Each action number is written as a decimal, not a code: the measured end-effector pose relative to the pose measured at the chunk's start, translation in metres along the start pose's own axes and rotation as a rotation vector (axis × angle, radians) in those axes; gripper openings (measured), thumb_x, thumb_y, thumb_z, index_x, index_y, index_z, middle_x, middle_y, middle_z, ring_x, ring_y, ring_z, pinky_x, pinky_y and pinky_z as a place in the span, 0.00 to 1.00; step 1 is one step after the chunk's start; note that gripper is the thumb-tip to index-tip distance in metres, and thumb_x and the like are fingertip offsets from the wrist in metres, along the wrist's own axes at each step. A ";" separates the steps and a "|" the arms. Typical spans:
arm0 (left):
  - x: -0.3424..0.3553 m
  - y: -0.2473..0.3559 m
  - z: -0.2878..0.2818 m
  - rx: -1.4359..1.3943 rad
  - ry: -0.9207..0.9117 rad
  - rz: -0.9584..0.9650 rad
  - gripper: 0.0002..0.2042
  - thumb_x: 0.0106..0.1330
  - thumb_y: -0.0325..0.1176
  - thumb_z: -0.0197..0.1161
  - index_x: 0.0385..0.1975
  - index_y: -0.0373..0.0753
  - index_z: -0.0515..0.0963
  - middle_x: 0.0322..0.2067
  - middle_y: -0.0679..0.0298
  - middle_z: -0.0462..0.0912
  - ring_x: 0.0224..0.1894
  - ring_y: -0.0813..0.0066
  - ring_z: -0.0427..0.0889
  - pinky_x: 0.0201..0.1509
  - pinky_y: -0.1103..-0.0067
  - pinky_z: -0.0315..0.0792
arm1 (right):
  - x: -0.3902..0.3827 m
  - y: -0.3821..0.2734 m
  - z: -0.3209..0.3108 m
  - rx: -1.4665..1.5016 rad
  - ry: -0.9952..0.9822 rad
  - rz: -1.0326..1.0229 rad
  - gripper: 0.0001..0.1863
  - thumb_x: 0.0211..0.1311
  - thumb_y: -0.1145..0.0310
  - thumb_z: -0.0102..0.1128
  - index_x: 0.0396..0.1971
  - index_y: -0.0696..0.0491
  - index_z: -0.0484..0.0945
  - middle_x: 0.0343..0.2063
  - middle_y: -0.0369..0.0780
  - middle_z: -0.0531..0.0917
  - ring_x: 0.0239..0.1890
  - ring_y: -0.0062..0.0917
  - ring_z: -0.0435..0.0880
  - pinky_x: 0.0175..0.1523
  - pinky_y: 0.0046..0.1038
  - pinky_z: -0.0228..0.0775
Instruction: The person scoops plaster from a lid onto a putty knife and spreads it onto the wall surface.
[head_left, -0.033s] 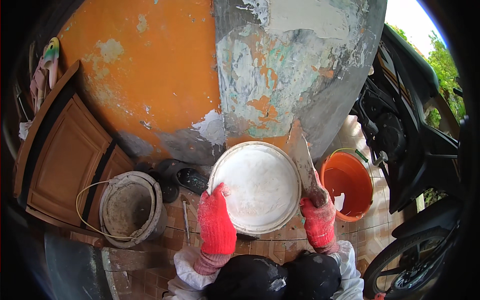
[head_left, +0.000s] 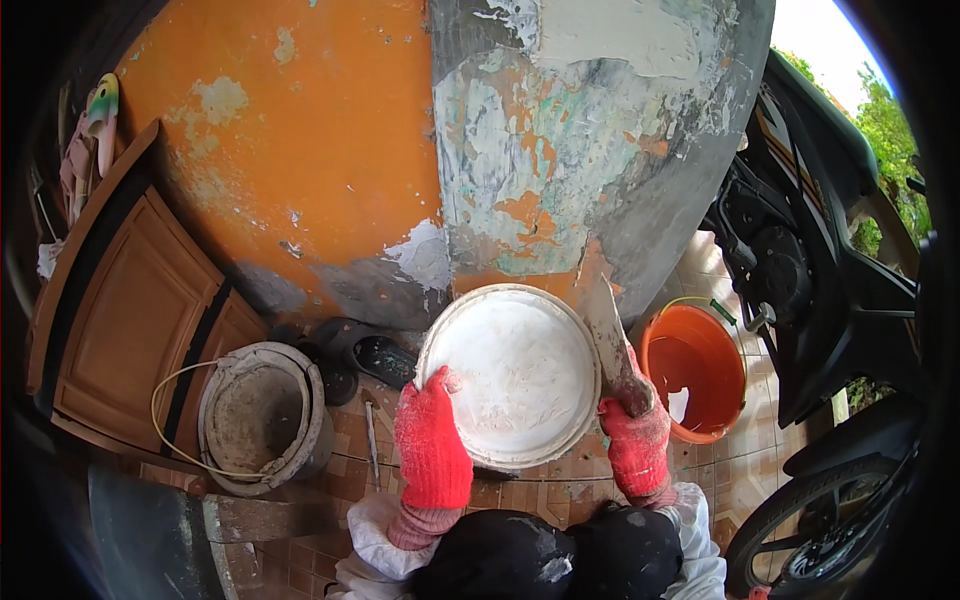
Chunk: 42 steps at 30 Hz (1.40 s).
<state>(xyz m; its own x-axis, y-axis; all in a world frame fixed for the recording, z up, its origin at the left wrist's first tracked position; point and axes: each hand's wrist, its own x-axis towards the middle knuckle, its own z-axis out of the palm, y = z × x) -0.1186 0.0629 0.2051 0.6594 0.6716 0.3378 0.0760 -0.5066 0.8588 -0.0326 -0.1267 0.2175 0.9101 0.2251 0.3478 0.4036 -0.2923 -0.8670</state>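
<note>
A round bucket (head_left: 590,432) full of white paste, its surface roughly smoothed, stands in front of my knees. My left hand (head_left: 433,445), in a red knitted glove, is closed on the bucket's near left rim with the thumb over the edge. On the other side, my right hand (head_left: 637,450), gloved in red dusted with white, grips a putty knife (head_left: 607,325) by its handle. The knife's worn blade points up and away from me along the bucket's right rim. The right fingers lie close against the bucket's side; whether they also hold it I cannot tell.
An orange bucket (head_left: 735,375) stands at the right, before a motorcycle (head_left: 790,270). A dirty grey bucket (head_left: 320,430) and a brown wooden panel (head_left: 135,310) are at the left. Black footwear (head_left: 385,358) lies by the patchy orange and grey wall (head_left: 310,130). The floor (head_left: 690,475) is tiled.
</note>
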 end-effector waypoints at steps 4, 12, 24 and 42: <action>0.002 0.007 0.003 -0.271 0.000 -0.253 0.14 0.66 0.31 0.49 0.47 0.34 0.74 0.39 0.55 0.77 0.44 0.61 0.76 0.50 0.74 0.68 | -0.003 0.020 0.003 0.007 0.014 0.144 0.29 0.50 0.80 0.53 0.57 0.53 0.70 0.27 0.36 0.78 0.22 0.16 0.72 0.27 0.22 0.66; -0.001 0.004 0.005 -0.126 0.031 -0.097 0.13 0.67 0.33 0.51 0.45 0.33 0.74 0.39 0.55 0.77 0.43 0.64 0.77 0.50 0.74 0.68 | 0.003 0.012 0.007 -0.180 -0.057 -0.154 0.35 0.52 0.85 0.49 0.64 0.54 0.60 0.48 0.45 0.77 0.48 0.27 0.78 0.51 0.27 0.69; -0.006 -0.028 0.024 -0.330 0.037 -0.274 0.13 0.68 0.33 0.46 0.44 0.35 0.76 0.37 0.54 0.77 0.43 0.60 0.77 0.49 0.72 0.69 | -0.001 0.035 0.012 -0.119 -0.150 -0.216 0.39 0.48 0.88 0.47 0.65 0.49 0.58 0.59 0.48 0.67 0.59 0.43 0.69 0.59 0.33 0.65; -0.005 -0.039 0.031 -0.680 0.066 -0.555 0.18 0.66 0.41 0.52 0.44 0.31 0.76 0.40 0.55 0.79 0.45 0.66 0.76 0.50 0.73 0.68 | -0.048 0.078 0.004 -0.120 -0.094 0.097 0.27 0.51 0.80 0.56 0.55 0.51 0.71 0.37 0.44 0.81 0.38 0.34 0.82 0.42 0.29 0.73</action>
<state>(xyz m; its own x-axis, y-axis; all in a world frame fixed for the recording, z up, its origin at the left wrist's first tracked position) -0.1013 0.0627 0.1579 0.6130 0.7660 -0.1934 -0.1033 0.3203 0.9417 -0.0452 -0.1571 0.1318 0.9350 0.2745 0.2247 0.3275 -0.4246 -0.8441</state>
